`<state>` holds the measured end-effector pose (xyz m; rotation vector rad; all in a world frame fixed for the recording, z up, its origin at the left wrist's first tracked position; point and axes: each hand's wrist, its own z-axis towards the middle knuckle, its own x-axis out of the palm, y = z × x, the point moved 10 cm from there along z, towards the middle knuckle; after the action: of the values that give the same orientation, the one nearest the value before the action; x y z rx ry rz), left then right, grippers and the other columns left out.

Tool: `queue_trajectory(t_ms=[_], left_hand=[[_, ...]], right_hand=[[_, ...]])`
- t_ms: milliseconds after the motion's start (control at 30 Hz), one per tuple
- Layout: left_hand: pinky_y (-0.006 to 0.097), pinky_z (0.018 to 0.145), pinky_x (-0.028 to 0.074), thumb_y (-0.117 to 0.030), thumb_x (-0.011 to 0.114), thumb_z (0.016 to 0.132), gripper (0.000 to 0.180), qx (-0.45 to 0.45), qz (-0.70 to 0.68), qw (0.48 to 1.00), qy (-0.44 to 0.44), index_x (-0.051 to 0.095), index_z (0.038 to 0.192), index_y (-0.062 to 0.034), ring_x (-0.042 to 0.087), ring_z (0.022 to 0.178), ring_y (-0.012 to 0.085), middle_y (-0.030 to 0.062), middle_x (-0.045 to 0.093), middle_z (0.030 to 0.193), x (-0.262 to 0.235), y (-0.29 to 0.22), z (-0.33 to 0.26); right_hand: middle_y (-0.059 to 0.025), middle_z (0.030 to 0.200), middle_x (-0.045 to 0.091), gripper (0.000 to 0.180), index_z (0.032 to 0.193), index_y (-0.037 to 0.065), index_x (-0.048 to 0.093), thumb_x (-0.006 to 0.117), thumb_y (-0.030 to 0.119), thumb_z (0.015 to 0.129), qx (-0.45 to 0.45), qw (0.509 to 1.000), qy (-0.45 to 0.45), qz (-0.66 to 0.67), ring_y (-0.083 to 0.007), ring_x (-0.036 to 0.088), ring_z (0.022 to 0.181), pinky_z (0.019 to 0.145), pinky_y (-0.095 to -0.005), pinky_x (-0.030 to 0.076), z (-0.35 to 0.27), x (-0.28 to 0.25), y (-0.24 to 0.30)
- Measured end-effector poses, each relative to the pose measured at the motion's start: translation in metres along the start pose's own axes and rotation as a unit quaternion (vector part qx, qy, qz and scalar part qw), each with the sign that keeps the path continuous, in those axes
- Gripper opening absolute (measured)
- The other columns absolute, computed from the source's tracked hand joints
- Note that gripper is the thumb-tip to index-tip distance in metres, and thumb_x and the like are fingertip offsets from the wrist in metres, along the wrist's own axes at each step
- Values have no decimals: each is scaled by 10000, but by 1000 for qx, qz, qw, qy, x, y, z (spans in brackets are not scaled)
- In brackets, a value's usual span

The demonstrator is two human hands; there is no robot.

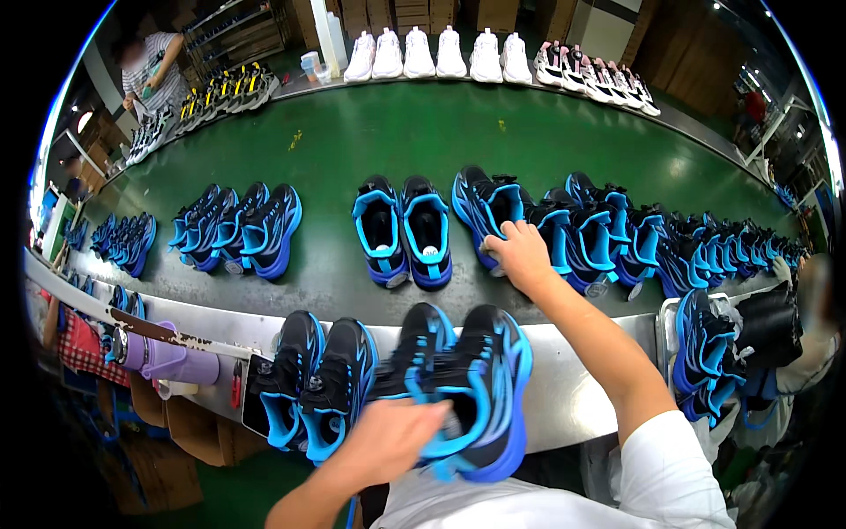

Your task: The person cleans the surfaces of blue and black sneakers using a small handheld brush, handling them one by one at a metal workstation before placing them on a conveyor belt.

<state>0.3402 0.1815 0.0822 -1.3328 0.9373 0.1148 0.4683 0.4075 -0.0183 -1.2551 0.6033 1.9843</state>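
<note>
Green tabletop (397,123) in a workshop, carrying a central shoe pair (426,231), black and blue. Just right of that pair, the right hand (522,254) pinches the heel of a matching shoe (478,203). Nearer the wearer than the pair, the blurred left hand (388,441) overlaps a tilted shoe (504,388); its grip cannot be told.

A long green worktable (352,132) — cardboard boxes (498,14) and a shelving rack (231,33) beyond.

readable text: none | white insole marks (429,251): illegible | yellow tabletop marks (295,139): illegible
</note>
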Motion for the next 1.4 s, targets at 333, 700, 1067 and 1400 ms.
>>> queue_trajectory(t_ms=[333,700,1067,1400], left_hand=[[431,554,356,-198,517,945,346,-170,138,935,-277,557,691,34,505,592,371,213,530,634,-179,47,-13],[503,893,455,-332,503,915,294,-300,383,872,-47,681,1081,-165,572,1052,392,215,620,1116,-131,279,66],[399,909,457,-202,790,727,606,-17,98,981,-167,546,1242,2,571,1063,350,169,593,1138,-2,32,35],[422,679,503,9,681,685,378,-25,152,966,-208,589,1048,-49,608,813,359,139,556,882,32,24,40]], right_hand=[[-160,825,619,427,1013,164,634,713,495,754,27,986,56,153,-352,620,783,676,-452,494,69,30,112],[-132,632,587,375,959,73,588,681,397,795,-40,939,230,253,-337,608,575,535,-451,480,-100,-89,154],[-102,961,565,640,1218,111,549,815,229,648,57,944,152,288,-311,577,879,695,-400,512,-106,-182,91],[-88,949,587,449,1115,80,587,685,-2,684,97,931,77,343,-307,610,876,718,-400,517,-131,-122,77]])
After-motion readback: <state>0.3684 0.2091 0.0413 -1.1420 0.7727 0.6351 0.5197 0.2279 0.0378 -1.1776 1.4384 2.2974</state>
